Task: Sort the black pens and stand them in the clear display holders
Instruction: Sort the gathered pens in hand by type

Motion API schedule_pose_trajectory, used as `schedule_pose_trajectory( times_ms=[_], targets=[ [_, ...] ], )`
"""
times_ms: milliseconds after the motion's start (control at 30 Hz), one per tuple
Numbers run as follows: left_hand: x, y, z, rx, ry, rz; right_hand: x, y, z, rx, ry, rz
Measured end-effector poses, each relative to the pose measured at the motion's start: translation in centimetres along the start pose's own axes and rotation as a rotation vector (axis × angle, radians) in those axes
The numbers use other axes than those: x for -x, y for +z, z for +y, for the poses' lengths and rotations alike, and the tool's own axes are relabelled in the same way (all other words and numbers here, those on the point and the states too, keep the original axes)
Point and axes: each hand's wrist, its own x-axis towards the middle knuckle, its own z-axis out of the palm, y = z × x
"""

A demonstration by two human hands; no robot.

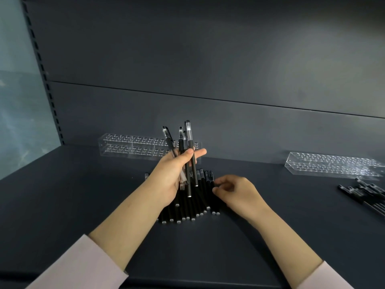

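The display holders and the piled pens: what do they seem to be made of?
The display holders look like glossy clear acrylic or similar hard plastic: the shelf shows through their walls and edges catch light. The piled pens look like matte black plastic with silvery end caps; whether those are metal, I cannot tell.

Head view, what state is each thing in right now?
Left hand: grips a bunch of pens, upright.
Centre pen pile: lying flat.
Right hand: fingers curled at that pile, grip unclear.
Left clear holder: no pens showing.
Right clear holder: no pens showing.
Pens at right edge: lying flat.
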Motion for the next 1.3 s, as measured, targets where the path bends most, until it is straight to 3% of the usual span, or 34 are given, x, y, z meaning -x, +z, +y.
schedule_pose_trajectory(
  times_ms=[133,267,600,700,867,1067,1300],
  targets=[
    [0.2,0.5,-0.2,0.039,0.013,-0.047,0.4,-0.1,-1.2,-0.158,-0.07,0.073],
    [0.5,0.8,-0.3,0.031,0.009,-0.079,1.3,0.1,-3.1,-0.411,-0.047,-0.096],
    [0.9,1.2,-0.2,0.044,-0.006,-0.101,1.2,0.6,-3.2,-0.536,-0.019,-0.165],
    [0.9,1.2,-0.2,0.05,0.01,-0.039,1.1,0.0,-3.1,-0.556,0.018,-0.098],
    [0.9,0.5,-0.1,0.002,-0.012,0.055,0.9,-1.7,-1.2,-0.249,0.09,0.128],
    [0.4,0.5,-0.4,0.017,0.001,0.145,1.3,-1.5,-0.5,0.077,0.083,-0.01],
    [0.6,0.3,-0.3,-0.031,-0.032,0.18,1.2,-1.4,-0.2,0.117,0.05,-0.08]
  ],
)
